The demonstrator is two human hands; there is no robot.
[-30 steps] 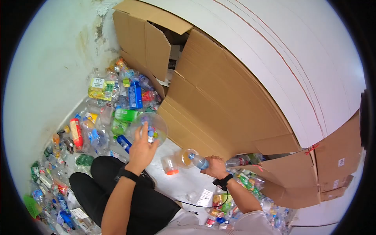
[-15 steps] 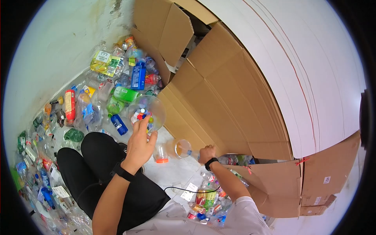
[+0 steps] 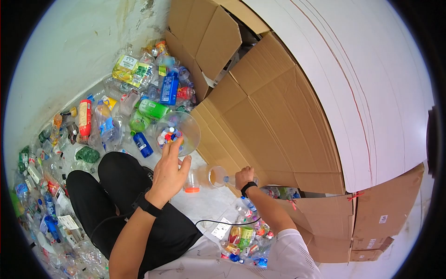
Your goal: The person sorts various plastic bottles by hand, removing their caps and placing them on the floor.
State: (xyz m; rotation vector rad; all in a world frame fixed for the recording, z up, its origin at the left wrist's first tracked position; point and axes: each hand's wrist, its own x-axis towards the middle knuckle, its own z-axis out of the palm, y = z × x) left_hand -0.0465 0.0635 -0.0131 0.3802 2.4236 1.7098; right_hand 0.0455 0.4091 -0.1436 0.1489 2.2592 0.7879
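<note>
The left hand (image 3: 169,174) is clamped on the lower rim of a clear round plastic bowl of coloured bottle caps (image 3: 177,133), while the right hand (image 3: 243,177), just to its right, grips a clear plastic bottle (image 3: 219,177) lying sideways, its long axis pointing left toward the bowl.
</note>
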